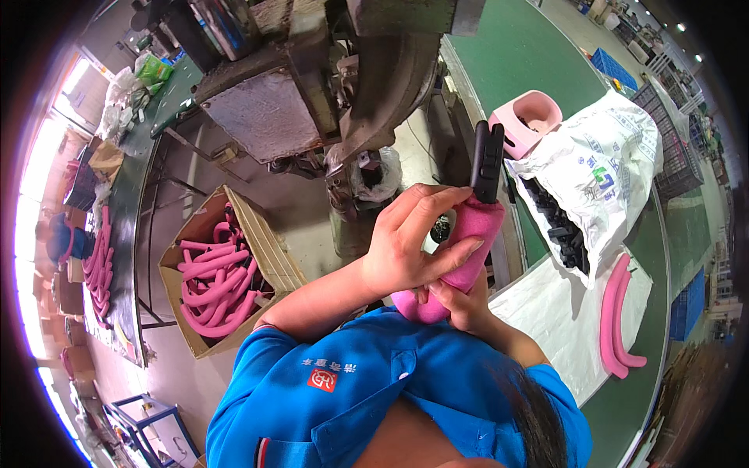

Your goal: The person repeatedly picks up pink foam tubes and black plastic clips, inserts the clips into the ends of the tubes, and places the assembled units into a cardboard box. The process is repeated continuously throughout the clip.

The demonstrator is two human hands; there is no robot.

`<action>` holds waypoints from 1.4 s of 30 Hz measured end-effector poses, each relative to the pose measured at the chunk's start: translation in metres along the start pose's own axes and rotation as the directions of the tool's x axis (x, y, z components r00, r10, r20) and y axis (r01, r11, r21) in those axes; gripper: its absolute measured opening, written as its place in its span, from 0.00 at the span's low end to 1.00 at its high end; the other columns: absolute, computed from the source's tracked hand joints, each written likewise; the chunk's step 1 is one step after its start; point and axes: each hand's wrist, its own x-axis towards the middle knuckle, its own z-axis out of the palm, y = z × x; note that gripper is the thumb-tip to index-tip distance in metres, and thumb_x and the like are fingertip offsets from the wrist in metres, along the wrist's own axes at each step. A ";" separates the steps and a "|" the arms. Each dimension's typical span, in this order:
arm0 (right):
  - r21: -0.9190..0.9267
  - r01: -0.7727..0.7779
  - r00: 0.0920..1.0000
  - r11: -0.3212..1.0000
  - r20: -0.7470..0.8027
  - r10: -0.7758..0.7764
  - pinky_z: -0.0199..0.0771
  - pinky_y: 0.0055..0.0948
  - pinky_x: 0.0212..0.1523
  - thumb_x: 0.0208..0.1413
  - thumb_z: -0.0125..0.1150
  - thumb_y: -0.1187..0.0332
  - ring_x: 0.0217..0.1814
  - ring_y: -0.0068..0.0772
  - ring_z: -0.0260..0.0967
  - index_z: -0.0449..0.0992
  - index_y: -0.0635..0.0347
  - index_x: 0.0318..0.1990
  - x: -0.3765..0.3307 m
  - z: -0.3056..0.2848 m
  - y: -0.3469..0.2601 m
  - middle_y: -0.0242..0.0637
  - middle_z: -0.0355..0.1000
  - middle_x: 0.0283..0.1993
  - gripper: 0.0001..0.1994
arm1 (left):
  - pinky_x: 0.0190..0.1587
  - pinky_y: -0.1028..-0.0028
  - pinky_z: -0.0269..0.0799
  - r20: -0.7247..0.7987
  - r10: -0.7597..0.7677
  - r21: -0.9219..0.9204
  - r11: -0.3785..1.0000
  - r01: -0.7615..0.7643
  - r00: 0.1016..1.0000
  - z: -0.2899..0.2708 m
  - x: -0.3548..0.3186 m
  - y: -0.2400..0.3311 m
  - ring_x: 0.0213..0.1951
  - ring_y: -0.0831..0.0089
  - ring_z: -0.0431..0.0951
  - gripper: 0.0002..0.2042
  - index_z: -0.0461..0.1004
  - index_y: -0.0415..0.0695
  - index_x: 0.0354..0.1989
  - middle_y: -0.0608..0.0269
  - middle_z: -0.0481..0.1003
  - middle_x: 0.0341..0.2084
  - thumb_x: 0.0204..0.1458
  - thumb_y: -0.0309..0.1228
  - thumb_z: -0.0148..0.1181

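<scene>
In front of my chest I hold a thick pink foam tube (477, 225), bent along its length. A black plastic end piece (484, 173) with two prongs sticks up from its upper end. My left hand (409, 242) is closed on the tube, its fingertips at the base of the black piece and its thumb across the foam. Lower down, my right hand (466, 303) grips the same tube, with most of its fingers hidden behind it. On the bench to the right, a white woven bag (605, 168) lies open with black plastic parts (555, 224) showing in its mouth.
A heavy metal machine (343, 86) stands straight ahead. To the left is a cardboard box (281, 261) of pink foam tubes (214, 288). On the green bench (519, 47) sit a pink plastic container (538, 109), a white sheet (546, 312) and two pink curved tubes (612, 320).
</scene>
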 end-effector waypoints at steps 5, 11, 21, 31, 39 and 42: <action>0.035 -0.035 0.999 0.999 -0.023 0.036 0.72 0.25 0.34 0.50 0.57 0.75 0.33 0.23 0.71 0.68 0.63 0.42 -0.004 0.004 0.002 0.35 0.71 0.33 0.11 | 0.35 0.70 0.73 0.044 0.084 0.019 0.996 -0.085 0.995 -0.004 0.001 -0.005 0.33 0.62 0.75 0.23 0.72 0.35 0.39 0.52 0.72 0.34 0.35 0.33 0.72; -0.036 0.005 1.000 0.999 -0.022 -0.005 0.71 0.25 0.37 0.50 0.58 0.75 0.37 0.23 0.70 0.69 0.61 0.42 -0.011 0.002 0.021 0.34 0.71 0.36 0.11 | 0.38 0.72 0.68 0.131 -0.099 -0.082 0.991 0.110 0.987 -0.006 -0.006 -0.002 0.33 0.64 0.68 0.25 0.65 0.39 0.32 0.56 0.66 0.31 0.31 0.38 0.75; -0.290 0.031 0.994 0.957 -0.088 -0.059 0.69 0.26 0.40 0.47 0.62 0.74 0.41 0.24 0.69 0.70 0.63 0.42 0.006 0.013 0.017 0.34 0.71 0.40 0.14 | 0.45 0.71 0.69 0.329 -0.543 -0.428 0.644 0.634 0.773 -0.001 -0.044 -0.003 0.38 0.69 0.73 0.34 0.53 0.42 0.50 0.51 0.72 0.38 0.39 0.30 0.71; -0.416 -0.192 0.969 0.889 0.062 0.239 0.67 0.28 0.46 0.51 0.63 0.68 0.48 0.30 0.66 0.63 0.63 0.52 0.014 -0.001 0.037 0.39 0.66 0.47 0.22 | 0.46 0.73 0.69 0.456 -0.661 -0.540 0.326 0.776 0.596 -0.010 -0.067 -0.013 0.39 0.75 0.72 0.32 0.58 0.39 0.56 0.63 0.73 0.36 0.42 0.28 0.68; -0.639 -0.140 0.921 0.757 0.196 0.336 0.72 0.23 0.36 0.59 0.52 0.70 0.34 0.23 0.71 0.71 0.64 0.47 0.055 -0.039 0.031 0.35 0.72 0.31 0.11 | 0.47 0.69 0.69 0.462 -0.736 -0.135 0.493 0.860 0.494 -0.066 -0.098 -0.022 0.36 0.69 0.74 0.22 0.72 0.41 0.46 0.58 0.75 0.32 0.37 0.26 0.61; -0.486 -0.104 0.989 0.868 0.042 0.142 0.63 0.16 0.25 0.65 0.42 0.55 0.23 0.14 0.62 0.71 0.64 0.44 0.084 -0.033 0.015 0.30 0.67 0.23 0.19 | 0.45 0.64 0.70 0.459 -0.728 0.060 0.597 0.800 0.509 -0.079 -0.106 -0.026 0.35 0.54 0.75 0.25 0.71 0.43 0.48 0.50 0.75 0.30 0.35 0.29 0.62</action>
